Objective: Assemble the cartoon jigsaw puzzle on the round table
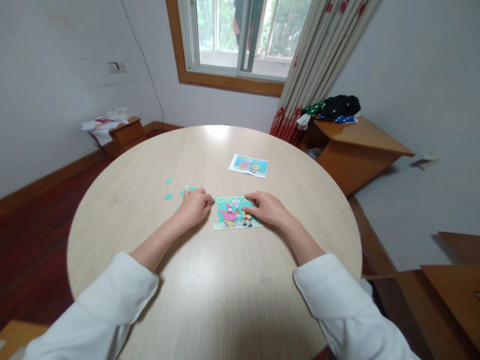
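Observation:
A small jigsaw puzzle (228,216) lies flat on the table, showing a pink starfish, a squid and a yellow sponge figure on teal. At its upper left corner, my left hand (195,205) is closed in a pinch; a bit of teal puzzle piece shows at the fingertips, mostly hidden. My right hand (269,207) rests over the puzzle's right side with thumb and forefinger apart, covering part of the sponge figure. Loose puzzle pieces (168,196) lie left of and behind my left hand, some partly hidden by it.
The round wooden table (210,290) carries a printed picture (249,166) of the same scene, beyond the puzzle. A wooden cabinet (360,150) with cloths (333,107) stands at right, beside a curtain (315,55). A small wooden stand (127,136) is at back left.

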### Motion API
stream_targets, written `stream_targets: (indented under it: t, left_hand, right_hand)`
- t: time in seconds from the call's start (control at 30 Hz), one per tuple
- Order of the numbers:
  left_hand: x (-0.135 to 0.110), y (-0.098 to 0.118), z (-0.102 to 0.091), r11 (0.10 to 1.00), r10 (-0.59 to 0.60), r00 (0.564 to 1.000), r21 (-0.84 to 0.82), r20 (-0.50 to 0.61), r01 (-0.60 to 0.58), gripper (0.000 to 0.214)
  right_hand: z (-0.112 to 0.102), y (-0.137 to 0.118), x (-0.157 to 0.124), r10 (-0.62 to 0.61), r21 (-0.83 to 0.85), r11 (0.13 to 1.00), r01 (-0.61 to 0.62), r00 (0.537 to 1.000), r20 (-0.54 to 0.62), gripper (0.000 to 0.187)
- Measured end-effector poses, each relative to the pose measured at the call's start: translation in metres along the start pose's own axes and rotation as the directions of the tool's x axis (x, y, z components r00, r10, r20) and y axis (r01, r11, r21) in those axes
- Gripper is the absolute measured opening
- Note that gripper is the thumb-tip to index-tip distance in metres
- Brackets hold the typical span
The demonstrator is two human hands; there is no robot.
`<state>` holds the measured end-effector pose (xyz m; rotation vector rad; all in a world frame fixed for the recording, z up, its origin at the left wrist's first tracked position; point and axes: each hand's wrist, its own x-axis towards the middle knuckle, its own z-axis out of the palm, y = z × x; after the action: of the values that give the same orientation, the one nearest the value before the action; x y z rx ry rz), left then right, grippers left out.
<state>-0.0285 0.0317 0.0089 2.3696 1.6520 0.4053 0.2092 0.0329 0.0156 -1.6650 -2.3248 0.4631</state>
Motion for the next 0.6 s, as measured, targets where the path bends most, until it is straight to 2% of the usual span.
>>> stream_targets:
  t: [0.27,0.5,0.6]
  left_hand:
    - [0.000,0.000,0.001,1.000,0.006,1.000,0.000,0.008,-0.006,0.029]
    - [0.001,-0.010,0.003,0.994,-0.028,0.980,-0.111,-0.197,0.006,0.021]
    - [0.002,-0.012,0.002,0.990,-0.045,0.968,-0.138,-0.247,0.011,0.017]
  right_hand:
    - [0.001,0.000,0.000,0.006,0.007,1.000,-0.006,1.000,-0.011,0.033]
    - [-0.001,-0.001,0.000,0.002,-0.003,1.000,-0.002,1.000,-0.001,0.033]
    - [-0.001,-0.002,-0.001,-0.003,-0.009,1.000,0.003,1.000,0.009,0.032]
